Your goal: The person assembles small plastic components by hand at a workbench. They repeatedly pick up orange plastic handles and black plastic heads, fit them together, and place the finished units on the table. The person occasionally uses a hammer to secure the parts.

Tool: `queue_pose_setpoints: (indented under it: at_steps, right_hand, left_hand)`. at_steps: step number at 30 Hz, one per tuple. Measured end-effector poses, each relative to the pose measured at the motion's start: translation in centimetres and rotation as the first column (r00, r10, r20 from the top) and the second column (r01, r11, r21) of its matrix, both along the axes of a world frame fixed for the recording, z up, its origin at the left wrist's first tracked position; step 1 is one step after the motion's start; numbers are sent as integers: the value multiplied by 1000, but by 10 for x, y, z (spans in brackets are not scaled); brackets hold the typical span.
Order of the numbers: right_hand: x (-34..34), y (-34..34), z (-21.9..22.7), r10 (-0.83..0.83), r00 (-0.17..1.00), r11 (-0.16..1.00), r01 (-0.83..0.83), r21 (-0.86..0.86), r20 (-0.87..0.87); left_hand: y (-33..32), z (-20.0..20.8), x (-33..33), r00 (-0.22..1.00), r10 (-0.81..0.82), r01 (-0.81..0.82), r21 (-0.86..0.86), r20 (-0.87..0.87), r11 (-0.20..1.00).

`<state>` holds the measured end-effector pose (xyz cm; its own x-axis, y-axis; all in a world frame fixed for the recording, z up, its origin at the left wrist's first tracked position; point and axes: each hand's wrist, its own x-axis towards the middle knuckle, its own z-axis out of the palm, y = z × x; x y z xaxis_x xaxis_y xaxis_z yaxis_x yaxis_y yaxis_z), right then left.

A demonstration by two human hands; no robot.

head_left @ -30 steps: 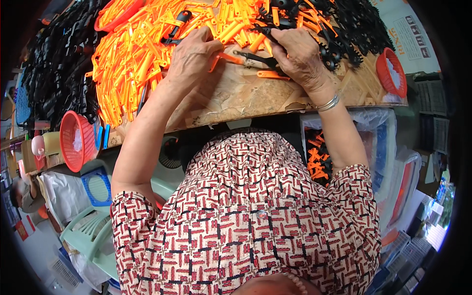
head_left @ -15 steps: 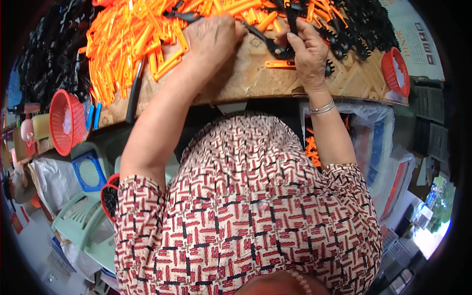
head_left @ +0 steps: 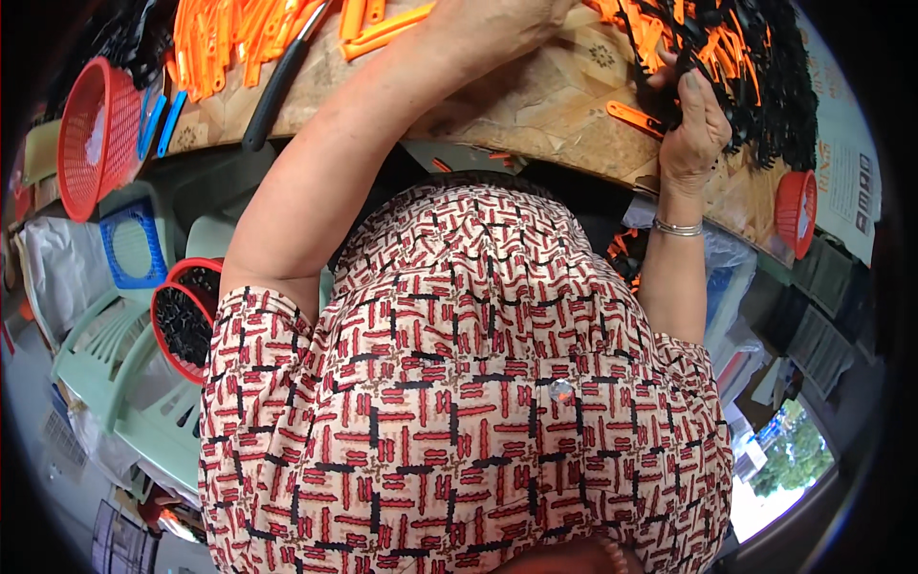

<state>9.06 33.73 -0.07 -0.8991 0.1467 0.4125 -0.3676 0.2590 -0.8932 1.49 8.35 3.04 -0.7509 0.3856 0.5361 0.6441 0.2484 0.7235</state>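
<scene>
At the top edge, over the tabletop [head_left: 545, 124], my left hand [head_left: 521, 21] is partly cut off; its fingers are out of sight. On the right, my right hand [head_left: 701, 129] is closed on a thin black plastic piece [head_left: 687, 65], whose full shape merges with the dark pile behind. Beside that hand lies one orange plastic handle [head_left: 633, 117]. More orange handles [head_left: 220, 43] are heaped at the upper left, and others [head_left: 732, 57] mix with black toothed parts [head_left: 789, 105] beyond my right hand.
A black-handled tool [head_left: 273, 100] lies at the table's left. Red baskets stand at the left [head_left: 100, 143] and right [head_left: 794, 215] edges, with blue strips [head_left: 170, 124] by the left one. Below are a pale green chair [head_left: 143, 383] and a red tub of black pieces [head_left: 182, 330].
The view has shifted, so the table sits higher in it. My hands are farther apart: the left has gone up to the top edge, the right toward the black pile on the right.
</scene>
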Motion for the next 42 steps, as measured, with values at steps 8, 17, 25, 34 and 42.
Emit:
queue_pose_setpoints:
  at_steps: [8,17,25,34,42]
  right_hand:
    - [-5,9,22,-94,996,996,94,9,6]
    - [26,-25,42,-58,955,987,12,159,291]
    - [44,-32,48,100,929,981,-152,122,358]
    - [43,-32,43,210,914,946,-280,162,348]
    - [40,-34,43,244,886,919,-341,198,394]
  left_hand:
    - [6,-9,4,998,67,-67,-20,-1,998]
    - [-28,19,35,984,34,-16,-103,176,995]
    - [-21,19,48,977,-214,213,-77,-4,974]
    - [-20,28,48,960,-281,278,-230,23,933]
    - [-19,25,53,954,-294,262,-304,-64,916]
